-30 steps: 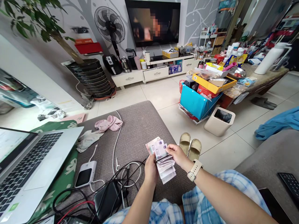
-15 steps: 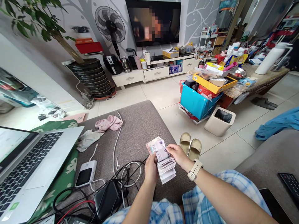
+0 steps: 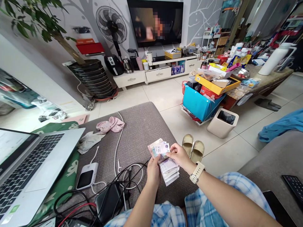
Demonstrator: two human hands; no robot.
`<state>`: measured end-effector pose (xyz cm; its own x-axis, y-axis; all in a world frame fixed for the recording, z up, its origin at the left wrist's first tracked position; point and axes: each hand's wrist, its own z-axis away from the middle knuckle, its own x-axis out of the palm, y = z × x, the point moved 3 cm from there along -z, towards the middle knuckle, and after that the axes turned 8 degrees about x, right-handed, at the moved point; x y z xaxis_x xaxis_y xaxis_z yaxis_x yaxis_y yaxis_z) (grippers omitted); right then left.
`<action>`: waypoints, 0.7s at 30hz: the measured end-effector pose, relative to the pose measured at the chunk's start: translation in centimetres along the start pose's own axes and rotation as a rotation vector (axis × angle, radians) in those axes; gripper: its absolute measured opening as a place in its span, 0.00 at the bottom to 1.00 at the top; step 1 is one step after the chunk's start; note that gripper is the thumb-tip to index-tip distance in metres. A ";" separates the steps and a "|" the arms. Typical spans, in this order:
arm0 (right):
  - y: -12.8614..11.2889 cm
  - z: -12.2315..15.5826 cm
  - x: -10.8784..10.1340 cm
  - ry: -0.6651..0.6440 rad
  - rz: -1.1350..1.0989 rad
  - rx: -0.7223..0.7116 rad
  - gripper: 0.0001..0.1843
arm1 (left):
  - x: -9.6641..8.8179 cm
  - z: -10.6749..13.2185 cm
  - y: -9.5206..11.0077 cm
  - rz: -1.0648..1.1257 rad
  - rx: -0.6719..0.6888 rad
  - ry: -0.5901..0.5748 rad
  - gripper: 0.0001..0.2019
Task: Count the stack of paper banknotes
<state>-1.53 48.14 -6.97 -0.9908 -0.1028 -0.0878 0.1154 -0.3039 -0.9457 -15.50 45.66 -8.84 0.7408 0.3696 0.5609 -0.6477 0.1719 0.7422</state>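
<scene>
A stack of banknotes (image 3: 169,170), mostly pale purple, is bent over in my left hand (image 3: 154,168), whose thumb presses on it. Its upper part fans out beyond the thumb, with pinkish and bluish notes among the purple ones; the lower part hangs toward my lap in layers. My right hand (image 3: 178,154), with a beige watch (image 3: 198,172) on the wrist, pinches the right edge of a banknote (image 3: 163,148) at the top of the stack. Both hands are over the grey upholstered seat (image 3: 144,126).
Left of my hands lie tangled black cables (image 3: 118,183), a white device with a dark screen (image 3: 88,176), a pink cloth (image 3: 110,125) and an open laptop (image 3: 44,167). Slippers (image 3: 197,151) and a beige bin (image 3: 222,123) stand on the floor, near a blue box (image 3: 201,102).
A purple note has swung up and over onto the fanned upper part. My right hand has shifted slightly, and the hanging layers have spread a little to the right.
</scene>
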 end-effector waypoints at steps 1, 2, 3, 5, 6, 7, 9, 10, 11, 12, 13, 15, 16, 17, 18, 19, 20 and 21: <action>0.0 0.0 -0.1 0.019 0.010 -0.002 0.18 | 0.0 0.0 0.0 0.001 0.004 -0.005 0.20; 0.0 -0.1 -0.2 0.037 0.017 -0.006 0.18 | 0.0 0.0 0.0 -0.001 0.006 -0.010 0.20; 0.0 -0.1 -0.2 0.051 0.025 -0.012 0.18 | 0.0 0.0 0.0 -0.007 0.008 -0.014 0.20; 0.0 -0.2 -0.3 0.066 0.046 -0.030 0.16 | 0.1 0.1 0.1 -0.025 0.007 -0.016 0.21; 0.0 -0.2 -0.2 0.066 0.058 -0.041 0.14 | 0.2 0.2 0.2 -0.033 0.006 -0.014 0.21; 0.0 -0.2 -0.2 0.062 0.070 -0.053 0.12 | 0.3 0.2 0.2 -0.039 0.006 -0.010 0.21; 0.0 -0.2 -0.1 0.047 0.089 -0.072 0.11 | 0.3 0.3 0.3 -0.045 0.005 -0.006 0.21; 0.0 -0.2 -0.1 0.040 0.094 -0.077 0.11 | 0.3 0.3 0.4 -0.044 0.004 -0.006 0.21; 0.0 -0.2 -0.1 0.032 0.097 -0.078 0.11 | 0.3 0.4 0.4 -0.042 0.004 -0.009 0.21; 0.0 -0.2 -0.1 0.025 0.099 -0.077 0.11 | 0.3 0.3 0.3 -0.038 0.003 -0.013 0.21; 0.0 -0.2 -0.1 0.020 0.099 -0.078 0.11 | 0.3 0.3 0.3 -0.034 0.001 -0.017 0.22; 0.0 -0.2 0.0 0.019 0.094 -0.084 0.12 | 0.3 0.3 0.3 -0.029 0.001 -0.021 0.22; 0.0 -0.2 0.0 0.018 0.088 -0.087 0.12 | 0.3 0.3 0.3 -0.027 0.004 -0.020 0.22; 0.0 -0.2 0.0 0.015 0.078 -0.088 0.12 | 0.3 0.3 0.4 -0.027 0.005 -0.016 0.21; -0.1 -0.1 0.0 0.008 0.065 -0.086 0.13 | 0.3 0.3 0.4 -0.029 0.005 -0.009 0.21; -0.1 -0.1 0.1 -0.001 0.051 -0.081 0.13 | 0.3 0.3 0.4 -0.031 0.005 0.000 0.20; -0.1 0.0 0.1 -0.012 0.037 -0.077 0.13 | 0.3 0.3 0.4 -0.031 0.004 0.010 0.19; -0.1 0.0 0.2 -0.023 0.025 -0.075 0.13 | 0.3 0.2 0.4 -0.028 0.001 0.020 0.18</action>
<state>-1.72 48.14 -6.87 -0.9857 -0.1311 -0.1057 0.1339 -0.2294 -0.9641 -15.50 45.61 -8.28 0.7548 0.3829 0.5327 -0.6267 0.1810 0.7579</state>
